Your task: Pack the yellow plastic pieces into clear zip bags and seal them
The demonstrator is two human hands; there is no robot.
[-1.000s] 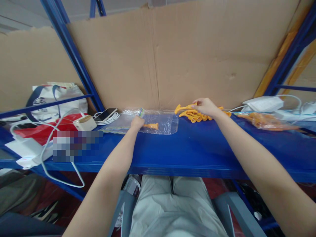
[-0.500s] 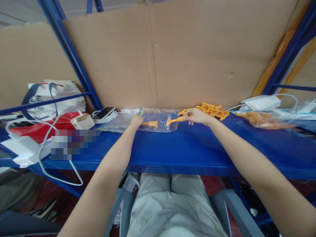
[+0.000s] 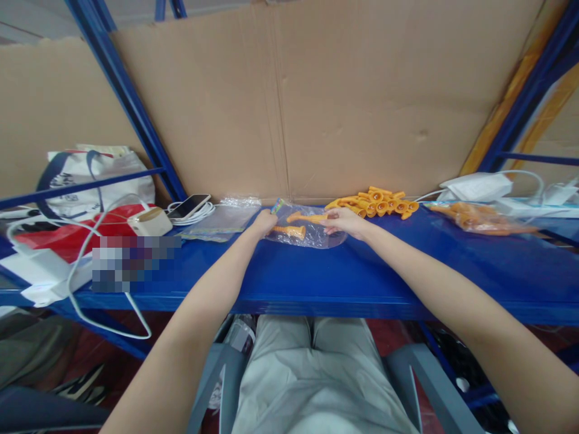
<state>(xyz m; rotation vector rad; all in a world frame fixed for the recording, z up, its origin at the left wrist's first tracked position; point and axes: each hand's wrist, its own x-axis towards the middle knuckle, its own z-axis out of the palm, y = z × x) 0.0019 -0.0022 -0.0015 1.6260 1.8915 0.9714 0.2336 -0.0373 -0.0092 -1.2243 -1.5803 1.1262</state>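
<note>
My left hand (image 3: 265, 223) is closed on the left end of a clear plastic bag (image 3: 322, 240), beside a small coloured label strip (image 3: 277, 207). Inside the bag lies an orange horn-shaped plastic piece (image 3: 295, 231) with a flared end. My right hand (image 3: 344, 223), at the bag's right end, pinches a second orange horn-shaped piece (image 3: 304, 217), whose far end reaches into the bag. Just beyond that hand, a pile of similar orange pieces (image 3: 382, 202) rests against the cardboard.
Flat clear bags (image 3: 221, 220) lie left of my hands, near a phone (image 3: 190, 208) and white cable. A filled bag of orange pieces (image 3: 474, 217) sits at the right. Behind the blue shelf (image 3: 325, 277) stands a cardboard panel (image 3: 362, 108). A person's leg shows lower left.
My left hand has moved right with the bag, pulling it away from the flat bags. The piece in my right hand has moved left, deeper into the bag.
</note>
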